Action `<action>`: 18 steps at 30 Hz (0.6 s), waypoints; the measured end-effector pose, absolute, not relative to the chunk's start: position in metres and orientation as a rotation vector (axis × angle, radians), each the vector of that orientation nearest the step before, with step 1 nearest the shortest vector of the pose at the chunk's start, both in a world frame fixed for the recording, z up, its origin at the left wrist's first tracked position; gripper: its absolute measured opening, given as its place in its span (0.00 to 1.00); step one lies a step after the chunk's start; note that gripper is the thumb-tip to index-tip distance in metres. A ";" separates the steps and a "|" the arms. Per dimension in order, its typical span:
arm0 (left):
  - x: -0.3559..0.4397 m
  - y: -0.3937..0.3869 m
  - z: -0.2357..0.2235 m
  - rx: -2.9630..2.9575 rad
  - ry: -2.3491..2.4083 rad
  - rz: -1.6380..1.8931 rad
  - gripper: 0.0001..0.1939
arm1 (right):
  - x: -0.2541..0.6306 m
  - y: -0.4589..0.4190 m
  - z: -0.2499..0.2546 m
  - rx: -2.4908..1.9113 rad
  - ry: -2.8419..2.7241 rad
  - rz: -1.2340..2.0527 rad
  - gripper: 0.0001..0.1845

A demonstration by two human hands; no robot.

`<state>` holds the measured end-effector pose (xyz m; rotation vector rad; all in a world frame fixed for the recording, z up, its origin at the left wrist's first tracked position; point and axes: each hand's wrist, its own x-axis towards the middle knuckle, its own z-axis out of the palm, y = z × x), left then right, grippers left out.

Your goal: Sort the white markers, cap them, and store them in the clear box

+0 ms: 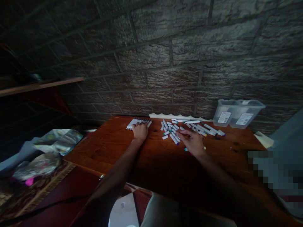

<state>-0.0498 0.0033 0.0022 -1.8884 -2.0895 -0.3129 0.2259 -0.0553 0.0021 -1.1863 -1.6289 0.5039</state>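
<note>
My left hand lies over a side-by-side row of white markers with dark tips at the far edge of the wooden table. Its fingers rest on the row's right part, partly hidden from view. A single white marker shows just right of that hand. My right hand reaches over a loose pile of short white marker caps with coloured ends. Thumb and forefinger pinch together at the pile's right side, on what looks like a small white cap.
Longer white markers lie scattered behind my right hand. Two clear plastic boxes with labels stand at the back right against the brick wall. A white scalloped strip runs along the wall. Plastic bags lie left of the table.
</note>
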 end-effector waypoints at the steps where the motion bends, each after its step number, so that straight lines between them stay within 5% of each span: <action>1: -0.049 0.003 0.002 -1.895 -2.079 -0.322 0.19 | 0.226 -0.055 0.002 -1.185 -1.629 0.503 0.11; 18: -0.050 0.003 0.002 -1.869 -2.094 -0.327 0.16 | 0.227 -0.053 -0.003 -1.194 -1.639 0.471 0.13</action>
